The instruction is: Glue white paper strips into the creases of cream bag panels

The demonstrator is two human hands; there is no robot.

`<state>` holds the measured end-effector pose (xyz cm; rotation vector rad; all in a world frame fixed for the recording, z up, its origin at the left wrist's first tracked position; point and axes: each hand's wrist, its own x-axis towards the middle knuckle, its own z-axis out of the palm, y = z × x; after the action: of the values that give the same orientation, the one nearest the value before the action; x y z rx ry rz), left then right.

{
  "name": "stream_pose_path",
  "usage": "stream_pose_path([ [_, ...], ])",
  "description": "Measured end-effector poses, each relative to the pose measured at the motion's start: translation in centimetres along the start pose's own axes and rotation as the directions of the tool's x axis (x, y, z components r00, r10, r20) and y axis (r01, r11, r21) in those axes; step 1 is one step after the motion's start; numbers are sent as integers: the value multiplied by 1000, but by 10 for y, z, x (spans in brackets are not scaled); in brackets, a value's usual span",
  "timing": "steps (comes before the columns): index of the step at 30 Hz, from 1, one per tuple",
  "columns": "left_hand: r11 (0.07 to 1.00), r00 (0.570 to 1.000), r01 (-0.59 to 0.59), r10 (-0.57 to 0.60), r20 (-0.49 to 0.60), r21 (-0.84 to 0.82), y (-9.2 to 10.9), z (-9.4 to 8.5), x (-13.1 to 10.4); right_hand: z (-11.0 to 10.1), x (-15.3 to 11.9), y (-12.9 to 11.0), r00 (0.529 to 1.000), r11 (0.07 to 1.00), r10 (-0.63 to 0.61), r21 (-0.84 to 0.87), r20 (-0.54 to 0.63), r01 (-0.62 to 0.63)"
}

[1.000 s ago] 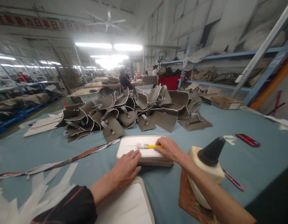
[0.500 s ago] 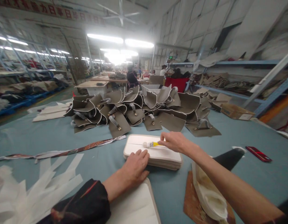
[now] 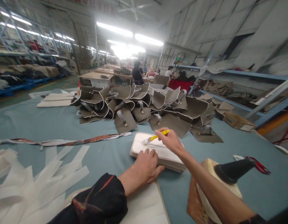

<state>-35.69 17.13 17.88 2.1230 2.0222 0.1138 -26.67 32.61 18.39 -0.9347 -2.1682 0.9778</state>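
Observation:
A yellow-handled paintbrush (image 3: 155,137) is in my right hand (image 3: 170,140), its pale bristles touching the white face of the top panel. That panel crowns a stack of rounded, beige-edged panels (image 3: 139,139), with a thin dark line running along its face. My left hand (image 3: 146,165) rests flat on the stack's near edge, fingers stretched and thumb apart, holding nothing. Below it lies another pale panel (image 3: 147,203), partly covered by my left forearm. A whitish container with a black cone-shaped piece (image 3: 234,170) stands right of my right forearm, which hides part of it.
Grey-brown bag pieces with handles (image 3: 126,119) are heaped across the table's far side. White strips (image 3: 48,177) lie at left, near a long patterned band (image 3: 71,141). A red-and-black object (image 3: 260,166) and a cardboard box (image 3: 238,119) are at right. People work in the background.
The brush handle has swung up, so the brush is more steeply tilted, and its bristles sit closer to the panel's left end. My left hand stays on the stack. The whole view has shifted.

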Motion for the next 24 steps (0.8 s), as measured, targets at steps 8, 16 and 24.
stream_pose_path([
  [8,1000,1000,-10,10,-2,-6,-1,3,2,36,-1,2,991,985,37,172,-129,-14],
  [16,1000,1000,8,-8,0,11,2,1,2,63,0,-1,988,988,77,144,-137,-57],
  [24,1000,1000,0,0,-7,28,2,6,7,35,0,-4,992,997,17,-75,-122,-26],
])
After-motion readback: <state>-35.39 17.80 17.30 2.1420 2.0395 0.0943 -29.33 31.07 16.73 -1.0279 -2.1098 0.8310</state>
